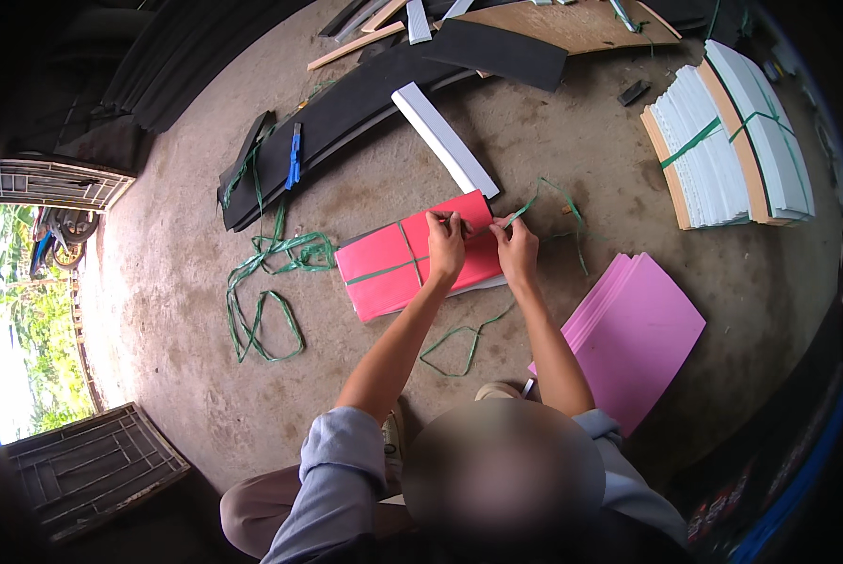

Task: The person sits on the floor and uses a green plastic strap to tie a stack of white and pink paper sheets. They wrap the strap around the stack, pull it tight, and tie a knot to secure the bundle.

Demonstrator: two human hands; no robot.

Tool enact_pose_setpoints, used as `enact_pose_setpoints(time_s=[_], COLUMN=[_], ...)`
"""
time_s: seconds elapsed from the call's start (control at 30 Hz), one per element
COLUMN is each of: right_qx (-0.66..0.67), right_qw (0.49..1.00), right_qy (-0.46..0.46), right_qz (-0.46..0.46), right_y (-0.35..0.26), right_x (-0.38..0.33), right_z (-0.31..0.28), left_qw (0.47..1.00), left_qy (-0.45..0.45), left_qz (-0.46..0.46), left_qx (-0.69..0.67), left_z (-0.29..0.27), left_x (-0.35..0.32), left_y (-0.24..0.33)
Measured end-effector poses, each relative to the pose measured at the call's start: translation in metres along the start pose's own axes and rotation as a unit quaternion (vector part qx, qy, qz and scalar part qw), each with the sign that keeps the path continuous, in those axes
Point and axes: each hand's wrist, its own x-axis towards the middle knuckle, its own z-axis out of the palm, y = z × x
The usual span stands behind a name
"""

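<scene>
A flat stack of red sheets (379,284) lies on the concrete floor in front of me, with pale and dark layers at its edges. Green plastic twine (408,246) crosses it both lengthwise and widthwise. Over the stack's right part, my left hand (447,249) is closed, its fingertips pinched where the lengthwise twine runs in under them. My right hand (517,254) is closed beside it at the right end, pinching twine between thumb and fingers. From there a loose tail loops out to the right. Exactly how the strands meet between the fingers is too small to tell.
Pink sheets (642,329) lie fanned at right. Tied white bundles (713,141) stand far right. A white strip (445,141) lies beyond the stack, near long black sheets (346,122) bearing a blue cutter (295,158). Loose green twine (252,291) trails at left.
</scene>
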Motion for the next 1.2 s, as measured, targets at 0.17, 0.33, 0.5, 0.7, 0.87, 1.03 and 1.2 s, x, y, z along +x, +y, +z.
enact_pose_setpoints(time_s=[0.17, 0.33, 0.5, 0.7, 0.87, 1.03, 1.2], right_qx=[-0.009, 0.011, 0.035, -0.005, 0.015, -0.073, -0.214], right_qw=[1.000, 0.997, 0.998, 0.998, 0.996, 0.978, 0.925], right_qy=[0.012, -0.038, -0.041, -0.052, -0.067, -0.052, 0.008], right_qz=[0.009, 0.060, 0.039, 0.032, -0.060, -0.190, -0.315], right_y=[0.007, 0.009, 0.012, 0.005, 0.008, 0.006, -0.002], right_x=[0.006, 0.007, 0.008, 0.015, 0.016, -0.006, -0.001], right_z=[-0.002, -0.008, -0.012, -0.014, -0.020, -0.018, -0.018], left_qw=[0.994, 0.892, 0.703, 0.807, 0.922, 0.918, 0.886], left_qy=[-0.008, -0.073, -0.146, -0.135, -0.109, -0.163, -0.065], left_qz=[0.018, 0.155, 0.311, 0.293, 0.085, 0.000, 0.090], left_qx=[0.111, 0.419, 0.622, 0.495, 0.362, 0.362, 0.451], left_z=[0.003, 0.002, 0.007, 0.006, 0.001, 0.002, 0.013], left_x=[-0.006, -0.014, -0.012, -0.005, -0.005, 0.006, 0.005], left_y=[0.009, 0.020, 0.036, 0.033, 0.019, 0.019, 0.009])
